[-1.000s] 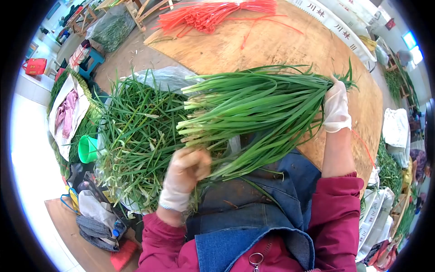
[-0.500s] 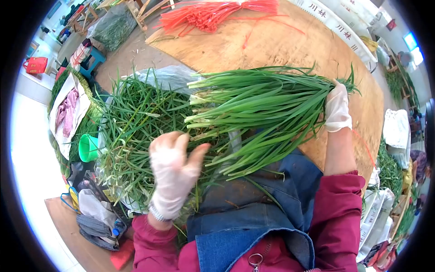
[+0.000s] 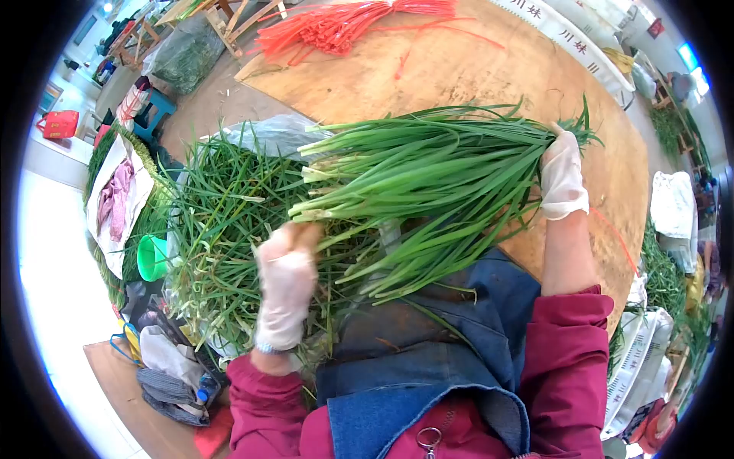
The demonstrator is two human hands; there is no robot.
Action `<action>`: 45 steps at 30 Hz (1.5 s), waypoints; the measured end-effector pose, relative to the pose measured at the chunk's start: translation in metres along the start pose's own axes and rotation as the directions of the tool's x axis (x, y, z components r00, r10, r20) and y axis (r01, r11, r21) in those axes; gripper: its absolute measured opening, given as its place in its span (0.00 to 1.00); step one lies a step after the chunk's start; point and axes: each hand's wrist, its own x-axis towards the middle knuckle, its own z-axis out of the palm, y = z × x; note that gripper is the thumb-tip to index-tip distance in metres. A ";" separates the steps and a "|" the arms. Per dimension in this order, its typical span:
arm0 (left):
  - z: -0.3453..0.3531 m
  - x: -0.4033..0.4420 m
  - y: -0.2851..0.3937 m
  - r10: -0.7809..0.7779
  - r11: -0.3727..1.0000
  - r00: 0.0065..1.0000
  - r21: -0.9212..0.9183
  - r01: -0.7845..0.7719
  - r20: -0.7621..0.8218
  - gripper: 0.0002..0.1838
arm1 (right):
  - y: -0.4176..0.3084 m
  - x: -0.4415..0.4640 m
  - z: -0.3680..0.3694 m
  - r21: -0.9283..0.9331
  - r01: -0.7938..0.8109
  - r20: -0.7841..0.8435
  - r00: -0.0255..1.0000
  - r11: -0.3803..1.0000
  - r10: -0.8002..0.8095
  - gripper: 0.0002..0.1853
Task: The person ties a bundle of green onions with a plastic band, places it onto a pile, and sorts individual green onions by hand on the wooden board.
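A large bunch of long green leafy stalks [image 3: 428, 168] lies across the view, pale cut ends to the left and leaf tips to the right. My right hand [image 3: 563, 177], in a whitish glove, is closed round the tip end above the wooden board. Close to the lower pale ends is my left hand [image 3: 287, 283], also gloved and slightly blurred, with its fingers drawn together; what they hold, if anything, cannot be made out. Beneath and left of it spreads a heap of loose stalks and trimmings [image 3: 222, 229] on clear plastic.
Red ties [image 3: 329, 32] lie at the far edge of the wooden board [image 3: 489, 73]. A green cup [image 3: 152, 258] stands left of the heap. White printed crates [image 3: 562, 34] are at the upper right. Bags [image 3: 164, 359] rest at the lower left.
My left hand moved from the bunch's lower ends down and left with its fingers apart, then back up towards the ends with them drawn together. My right hand keeps its hold.
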 end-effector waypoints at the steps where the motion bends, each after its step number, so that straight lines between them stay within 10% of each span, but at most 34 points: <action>1: -0.021 0.004 -0.020 0.151 0.988 0.988 0.034 -0.150 -0.019 0.08 | 0.001 0.007 -0.001 0.025 -0.021 -0.012 1.000 0.999 0.021 0.12; 2: -0.047 -0.003 -0.009 -0.067 0.998 0.997 0.020 0.068 -0.028 0.08 | 0.002 0.017 -0.004 0.048 -0.041 -0.025 0.999 0.998 0.042 0.12; 5: -0.137 0.000 -0.060 0.206 0.893 0.918 0.448 -0.035 -0.339 0.12 | 0.004 0.035 -0.014 0.052 -0.046 -0.057 0.997 0.998 0.049 0.11; 6: -0.156 -0.003 -0.059 0.189 0.710 0.882 0.681 0.180 -0.431 0.12 | 0.009 0.054 -0.023 0.075 -0.050 -0.037 0.998 0.996 0.053 0.11; 9: -0.159 -0.016 -0.061 0.440 0.053 0.889 0.992 0.113 -0.124 0.10 | 0.008 0.049 -0.020 -0.037 -0.031 -0.013 0.999 0.999 0.031 0.17; 13: -0.053 -0.013 -0.028 0.635 0.502 0.764 0.691 -0.520 0.113 0.16 | 0.000 0.013 -0.006 -0.103 0.023 0.015 1.000 0.994 -0.022 0.21; 18: 0.019 0.007 -0.010 0.556 0.586 0.781 0.533 -0.611 0.284 0.12 | 0.007 0.040 -0.012 0.050 -0.030 -0.079 0.996 0.998 0.033 0.17; 21: 0.012 0.009 -0.015 0.212 0.977 0.914 -0.040 -0.211 0.345 0.08 | 0.011 0.048 -0.021 -0.097 0.045 -0.018 0.999 0.994 -0.047 0.17; 22: 0.007 0.004 0.000 -0.121 0.968 0.910 -0.155 0.196 0.396 0.06 | 0.011 0.046 -0.018 0.001 -0.003 -0.010 1.000 1.000 0.003 0.17; 26: 0.002 0.004 -0.005 -0.156 0.847 0.839 -0.367 0.385 0.521 0.06 | 0.006 0.025 -0.011 0.026 -0.039 -0.007 0.999 0.999 0.039 0.17; 33: 0.003 -0.007 -0.002 -0.169 0.925 0.856 -0.221 0.309 0.488 0.05 | 0.007 0.025 -0.009 0.003 -0.061 -0.064 0.996 0.998 0.061 0.17; 39: -0.039 -0.006 -0.007 -0.098 0.994 0.995 -0.053 0.100 0.026 0.03 | 0.014 0.037 -0.009 0.055 -0.018 -0.093 0.995 0.998 0.023 0.14; 43: -0.072 0.002 -0.045 0.232 0.869 0.912 0.493 -0.038 -0.339 0.04 | 0.016 0.047 -0.012 0.197 -0.001 -0.157 0.987 0.980 0.033 0.13; 45: -0.096 0.008 -0.077 0.550 0.552 0.763 0.833 -0.028 -0.339 0.05 | 0.017 0.044 -0.007 0.250 0.039 -0.171 0.985 0.967 0.004 0.13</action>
